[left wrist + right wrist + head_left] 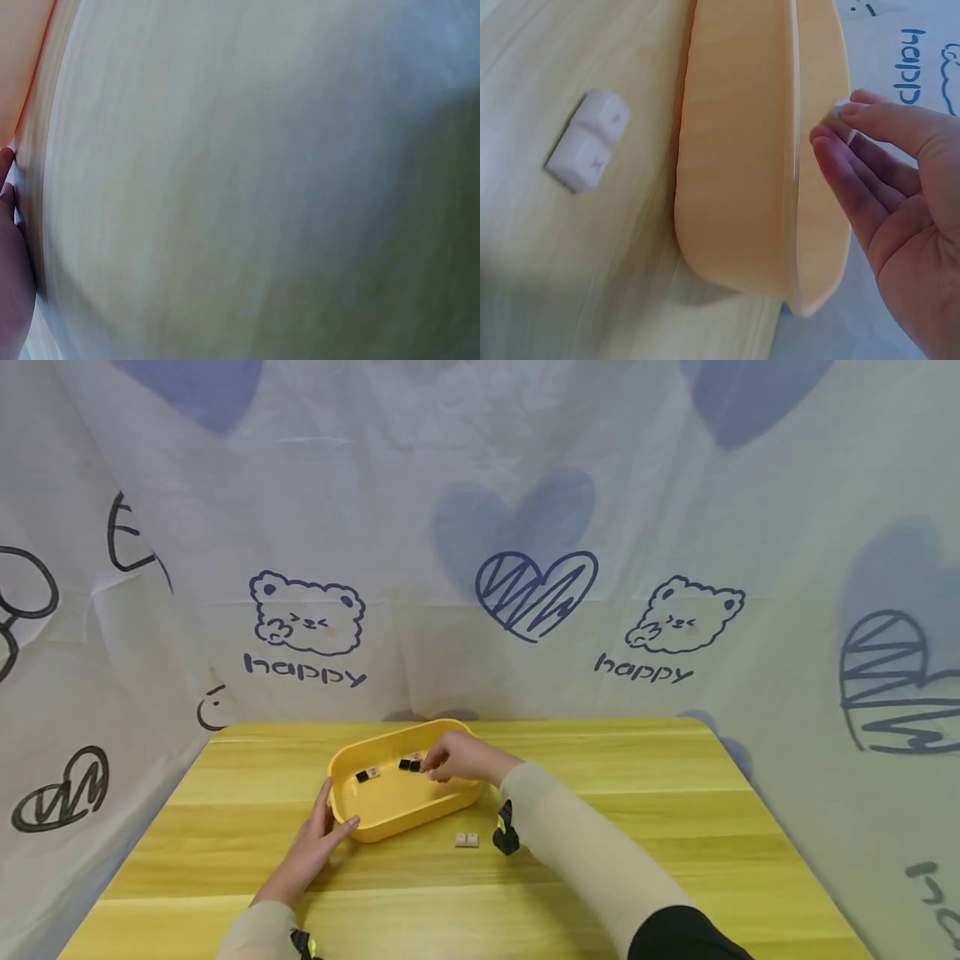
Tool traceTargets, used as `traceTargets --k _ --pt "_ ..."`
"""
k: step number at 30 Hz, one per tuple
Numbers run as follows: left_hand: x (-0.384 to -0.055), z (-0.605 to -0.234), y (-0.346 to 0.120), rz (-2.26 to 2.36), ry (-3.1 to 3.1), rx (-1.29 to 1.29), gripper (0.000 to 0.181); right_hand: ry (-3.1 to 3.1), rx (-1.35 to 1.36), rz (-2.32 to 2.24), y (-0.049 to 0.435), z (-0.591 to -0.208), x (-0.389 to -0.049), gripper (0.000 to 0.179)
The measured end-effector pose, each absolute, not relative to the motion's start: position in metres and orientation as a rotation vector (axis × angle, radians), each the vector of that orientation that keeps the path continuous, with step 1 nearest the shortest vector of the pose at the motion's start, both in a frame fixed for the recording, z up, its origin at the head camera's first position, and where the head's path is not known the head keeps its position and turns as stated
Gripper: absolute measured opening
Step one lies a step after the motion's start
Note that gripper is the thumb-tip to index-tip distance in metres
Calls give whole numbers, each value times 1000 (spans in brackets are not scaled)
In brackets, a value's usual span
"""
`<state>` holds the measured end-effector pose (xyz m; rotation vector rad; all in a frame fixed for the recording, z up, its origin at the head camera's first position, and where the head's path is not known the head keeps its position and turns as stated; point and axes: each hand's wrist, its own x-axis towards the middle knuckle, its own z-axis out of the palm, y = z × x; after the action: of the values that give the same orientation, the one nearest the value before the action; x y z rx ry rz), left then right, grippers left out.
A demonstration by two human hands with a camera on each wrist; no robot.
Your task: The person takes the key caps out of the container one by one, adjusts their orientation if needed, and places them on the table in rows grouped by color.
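A yellow plastic tray (405, 828) with rounded corners sits on the table. My left hand (306, 852) grips its left end, fingers along the outer side and thumb at the near rim; only its edge shows in the left wrist view. Over the tray's right part, my right hand (461, 757) pinches a small whitish keycap (841, 118) between thumb and fingers. Inside the tray lie a black keycap (362, 777) beside a white keycap (374, 772), and two black keycaps (405, 764) near another white one (416, 757).
Two white keycaps (579, 159) with dark marks lie side by side on the wooden table (600, 827), in front of the tray's right end. A pale cloth (420, 643) printed with hearts and bears hangs behind the table and at both sides.
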<state>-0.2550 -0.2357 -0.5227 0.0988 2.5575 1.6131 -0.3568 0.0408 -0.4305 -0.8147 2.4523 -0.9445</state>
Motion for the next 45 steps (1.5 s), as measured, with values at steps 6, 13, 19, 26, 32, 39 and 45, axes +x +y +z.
traceTargets --k 6,13,19,26,32,39,45 --pt "-256 -521 -236 1581 2556 81 92 2522 -870 -924 59 -428 -348 20" --pt "-255 -521 -236 1571 2546 66 91 2542 -871 -1019 81 -426 -330 18" --pt "-252 -526 -236 1558 2546 41 93 2570 -855 -1152 98 -435 -309 19" --pt "-254 -529 -237 1537 2560 37 94 2631 -764 -1202 114 -449 -293 16" --pt "-258 -528 -237 1530 2568 39 94 2678 -699 -1154 120 -466 -288 12" --pt "-258 -527 -236 1539 2566 33 95 2644 -584 -1172 122 -485 -278 10" --pt "-257 -528 -237 1540 2582 42 94 2603 -522 -1165 121 -496 -271 8"
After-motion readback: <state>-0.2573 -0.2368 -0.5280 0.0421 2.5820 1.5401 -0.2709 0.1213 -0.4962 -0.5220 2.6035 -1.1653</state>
